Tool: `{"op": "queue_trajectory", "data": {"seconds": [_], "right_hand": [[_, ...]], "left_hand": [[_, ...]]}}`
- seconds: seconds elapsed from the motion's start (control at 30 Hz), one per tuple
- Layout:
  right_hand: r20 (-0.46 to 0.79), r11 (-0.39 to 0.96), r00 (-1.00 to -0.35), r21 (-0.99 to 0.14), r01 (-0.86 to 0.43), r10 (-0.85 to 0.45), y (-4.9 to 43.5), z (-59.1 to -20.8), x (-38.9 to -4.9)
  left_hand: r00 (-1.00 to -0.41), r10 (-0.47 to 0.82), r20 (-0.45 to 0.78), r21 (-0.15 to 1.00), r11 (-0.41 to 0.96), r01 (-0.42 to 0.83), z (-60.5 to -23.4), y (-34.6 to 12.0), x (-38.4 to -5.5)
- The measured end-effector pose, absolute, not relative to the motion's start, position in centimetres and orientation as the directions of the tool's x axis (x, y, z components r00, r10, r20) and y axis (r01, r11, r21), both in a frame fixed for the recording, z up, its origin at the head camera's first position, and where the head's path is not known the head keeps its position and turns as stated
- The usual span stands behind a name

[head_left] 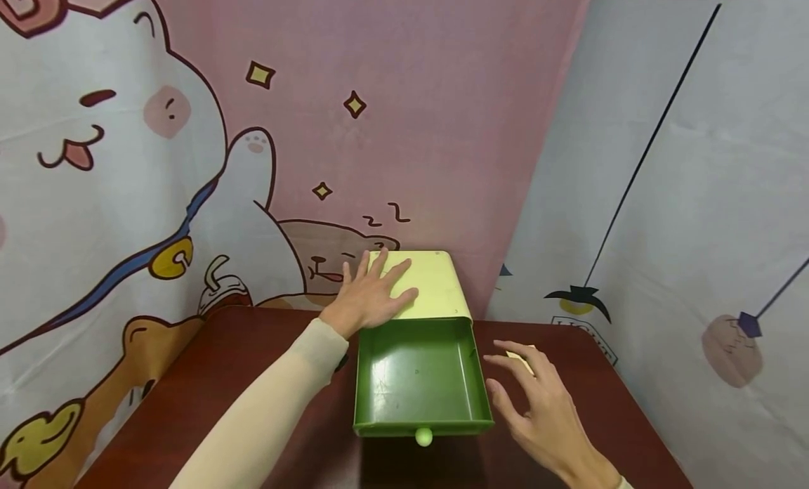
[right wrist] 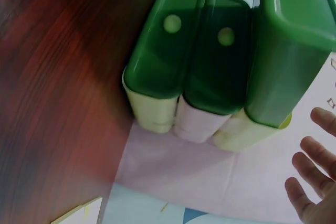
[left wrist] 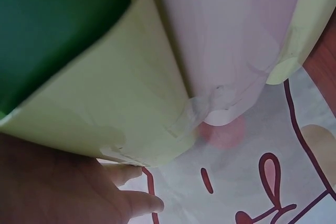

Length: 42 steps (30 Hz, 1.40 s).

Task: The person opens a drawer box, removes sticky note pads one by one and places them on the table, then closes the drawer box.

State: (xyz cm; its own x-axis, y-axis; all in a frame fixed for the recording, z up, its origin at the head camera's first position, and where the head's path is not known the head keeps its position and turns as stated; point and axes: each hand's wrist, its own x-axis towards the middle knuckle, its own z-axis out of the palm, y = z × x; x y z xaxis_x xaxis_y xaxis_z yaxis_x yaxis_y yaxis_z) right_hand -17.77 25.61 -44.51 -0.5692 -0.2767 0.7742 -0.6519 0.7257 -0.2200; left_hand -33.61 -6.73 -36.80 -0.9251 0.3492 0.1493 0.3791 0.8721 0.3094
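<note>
Left hand: A person's left hand (head_left: 373,296) rests across the left part of a yellow casing (head_left: 439,285), fingers spread and gripping nothing, fingertips near the rear edge.
Yellow casing: Top tier of a small drawer cabinet standing on a dark red table (head_left: 253,362); it looks like thin, smooth plastic, likely light enough to slide or tip, so a flat palm on top is a sensible brace.
Green drawer: Jutting toward the camera from the casing, the drawer (head_left: 388,427) appears stiff and glossy, probably light and a little slippery; its thin walls may flex, and drawn so far out it could droop or drop free.
Round knob: Centered on the drawer front, the pale green knob (head_left: 424,437) offers the natural pinch for a straight pull; the front panel suits a push with flat fingers.
Lower tiers: Seen from the right wrist, two more drawers, a middle one (right wrist: 218,61) and a bottom one (right wrist: 165,51), sit in their casings beneath.
Pale piece: A small cream piece (head_left: 521,359) lies on the table right of the drawer, partly hidden behind fingers.
Right hand: Just beside the drawer's right wall, the right hand (head_left: 537,408) hovers, fingers loosely bent, apart and unladen.
</note>
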Motion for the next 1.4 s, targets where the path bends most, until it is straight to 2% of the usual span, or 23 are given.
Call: {"op": "queue_trajectory", "data": {"seconds": [0.17, 0.37, 0.5, 0.67, 0.8, 1.1, 1.4], "right_hand": [[0.839, 0.648, -0.423, -0.115, -0.753, -0.343, 24.1, -44.5, -17.9], [0.868, 0.611, -0.326, -0.033, -0.791, -0.375, 22.5, -44.2, -17.6], [0.888, 0.544, -0.195, 0.072, -0.836, -0.417, 21.4, -43.8, -17.7], [0.881, 0.445, -0.049, 0.190, -0.875, -0.471, 20.0, -43.1, -17.4], [0.852, 0.405, 0.029, 0.278, -0.871, -0.523, 19.4, -42.9, -17.3], [0.784, 0.332, 0.143, 0.410, -0.849, -0.604, 18.6, -43.0, -17.5], [0.719, 0.301, 0.196, 0.501, -0.811, -0.667, 18.4, -43.4, -17.8]], "left_hand": [[-0.928, 0.346, 0.139, 0.311, 0.874, 0.373, -36.7, -6.8, -33.6], [-0.925, 0.351, 0.145, 0.310, 0.871, 0.380, -36.6, -6.7, -33.6], [-0.928, 0.344, 0.139, 0.308, 0.876, 0.371, -36.7, -6.7, -33.5], [-0.931, 0.339, 0.138, 0.299, 0.882, 0.365, -36.8, -6.8, -33.4], [-0.929, 0.341, 0.144, 0.299, 0.880, 0.369, -36.7, -6.7, -33.6], [-0.928, 0.344, 0.141, 0.298, 0.879, 0.371, -36.8, -6.8, -33.7], [-0.929, 0.343, 0.140, 0.302, 0.879, 0.370, -36.7, -6.8, -33.8]]}}
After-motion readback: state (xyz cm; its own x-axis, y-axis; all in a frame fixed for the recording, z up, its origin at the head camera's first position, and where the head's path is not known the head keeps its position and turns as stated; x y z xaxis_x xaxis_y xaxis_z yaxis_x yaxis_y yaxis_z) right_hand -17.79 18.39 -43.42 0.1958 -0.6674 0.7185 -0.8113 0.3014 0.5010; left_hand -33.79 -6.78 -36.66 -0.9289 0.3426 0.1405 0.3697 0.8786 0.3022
